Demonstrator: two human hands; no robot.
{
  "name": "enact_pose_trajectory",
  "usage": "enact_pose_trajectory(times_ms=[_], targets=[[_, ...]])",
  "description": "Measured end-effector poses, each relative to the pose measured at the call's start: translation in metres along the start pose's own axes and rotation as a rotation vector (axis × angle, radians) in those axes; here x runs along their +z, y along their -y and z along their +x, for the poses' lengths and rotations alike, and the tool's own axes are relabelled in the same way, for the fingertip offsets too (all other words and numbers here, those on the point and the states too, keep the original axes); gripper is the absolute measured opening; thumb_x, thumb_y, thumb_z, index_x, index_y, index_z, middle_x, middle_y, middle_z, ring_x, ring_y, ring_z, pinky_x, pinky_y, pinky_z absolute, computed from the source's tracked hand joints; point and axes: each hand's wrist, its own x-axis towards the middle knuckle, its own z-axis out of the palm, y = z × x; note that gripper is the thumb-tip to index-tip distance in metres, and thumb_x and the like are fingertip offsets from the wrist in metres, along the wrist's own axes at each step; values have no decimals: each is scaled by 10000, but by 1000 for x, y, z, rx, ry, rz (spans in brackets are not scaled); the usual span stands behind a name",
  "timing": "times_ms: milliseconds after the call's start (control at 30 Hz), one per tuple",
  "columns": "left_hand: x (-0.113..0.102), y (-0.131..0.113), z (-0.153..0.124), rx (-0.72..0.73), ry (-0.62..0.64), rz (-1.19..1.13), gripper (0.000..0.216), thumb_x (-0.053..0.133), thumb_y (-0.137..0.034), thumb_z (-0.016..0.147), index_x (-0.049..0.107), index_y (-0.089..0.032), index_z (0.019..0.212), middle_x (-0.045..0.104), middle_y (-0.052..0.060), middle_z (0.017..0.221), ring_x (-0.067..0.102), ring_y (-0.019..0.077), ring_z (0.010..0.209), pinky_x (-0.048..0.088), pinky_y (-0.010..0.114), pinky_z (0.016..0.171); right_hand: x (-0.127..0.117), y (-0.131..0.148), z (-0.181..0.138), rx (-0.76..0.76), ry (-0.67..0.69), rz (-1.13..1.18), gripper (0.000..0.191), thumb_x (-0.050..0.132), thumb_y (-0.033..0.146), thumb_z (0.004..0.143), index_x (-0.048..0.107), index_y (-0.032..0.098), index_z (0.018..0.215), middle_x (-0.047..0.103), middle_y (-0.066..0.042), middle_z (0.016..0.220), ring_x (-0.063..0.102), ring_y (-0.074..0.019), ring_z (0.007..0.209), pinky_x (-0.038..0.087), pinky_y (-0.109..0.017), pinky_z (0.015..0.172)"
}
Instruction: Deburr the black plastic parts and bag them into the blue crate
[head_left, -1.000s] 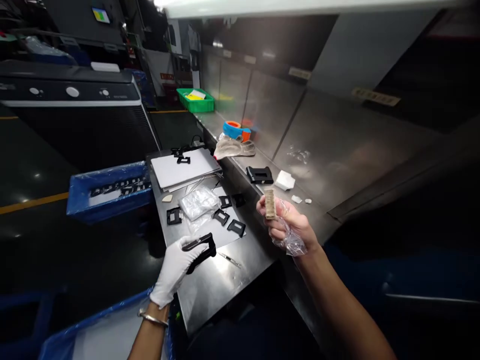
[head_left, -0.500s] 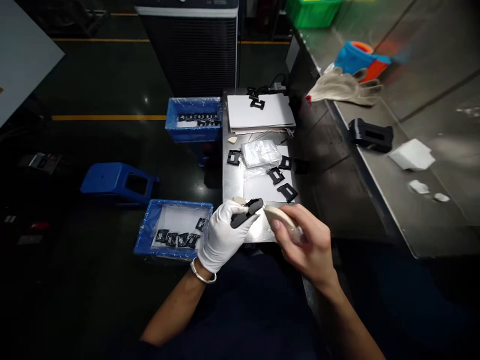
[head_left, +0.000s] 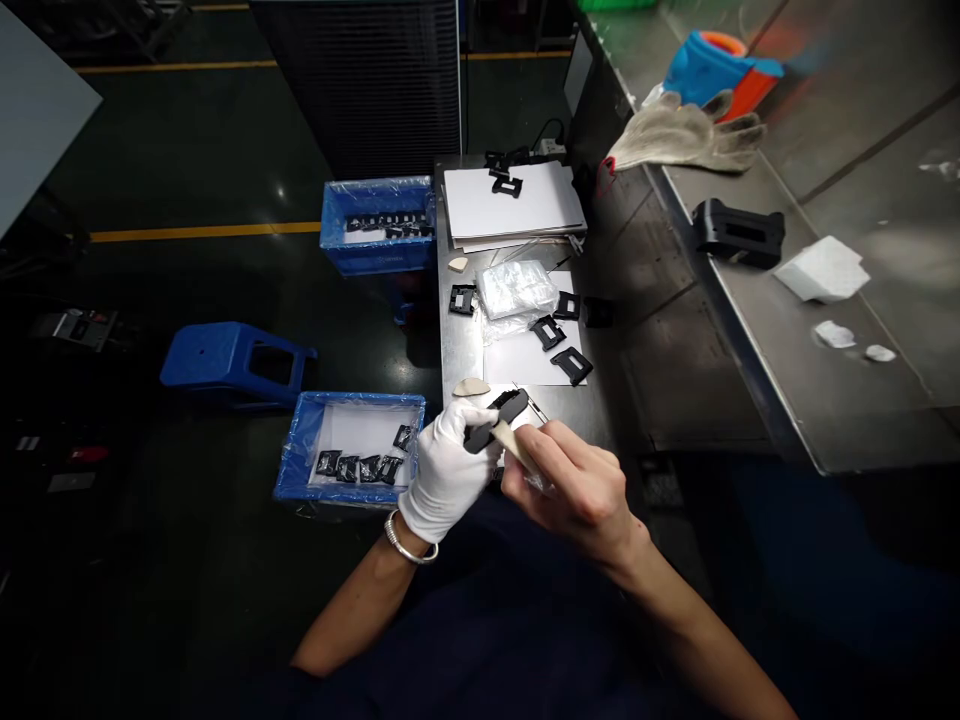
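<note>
In a white glove, my left hand (head_left: 448, 468) grips a black plastic part (head_left: 513, 406) above the front end of the metal bench. My bare right hand (head_left: 574, 482) pinches a cream-coloured felt-like pad (head_left: 517, 444), whose edge meets the face of the black part. Below them on the bench lies another cream pad (head_left: 472, 387), a half-round piece. Several black frame-shaped parts (head_left: 571, 366) rest on and around a white sheet, beside a stack of clear plastic bags (head_left: 517, 289). My fingers hide much of the held pad.
Left of the bench, a lined blue bin (head_left: 296, 440) holds bagged black parts; another blue bin (head_left: 375, 262) stands farther back. A blue stool (head_left: 217, 350) is on the floor. The steel ledge at right carries a work glove (head_left: 675, 135) and a black housing (head_left: 739, 232).
My right hand has moved left, bringing the cream pad from beside the black part onto its face. The left hand keeps its grip. The view has shifted slightly.
</note>
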Motion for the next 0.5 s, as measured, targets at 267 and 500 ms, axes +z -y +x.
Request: enact_pose_trajectory(times_ms=[267, 500], targets=[[5, -3, 3, 3, 13, 28, 149, 729, -271, 809, 649, -205, 916, 726, 35, 859, 716, 179, 791, 601, 298, 739, 1, -7, -2, 18, -24, 40, 135, 614, 151, 886, 596, 216, 1003, 548, 15, 688, 520, -114, 575, 406, -255, 557], [4, -6, 1, -24, 6, 23, 226, 782, -281, 793, 628, -207, 941, 727, 26, 897, 713, 154, 776, 592, 264, 721, -2, -7, -2, 65, -54, 107, 170, 616, 132, 871, 608, 222, 1015, 555, 5, 700, 509, -118, 573, 419, -250, 548]])
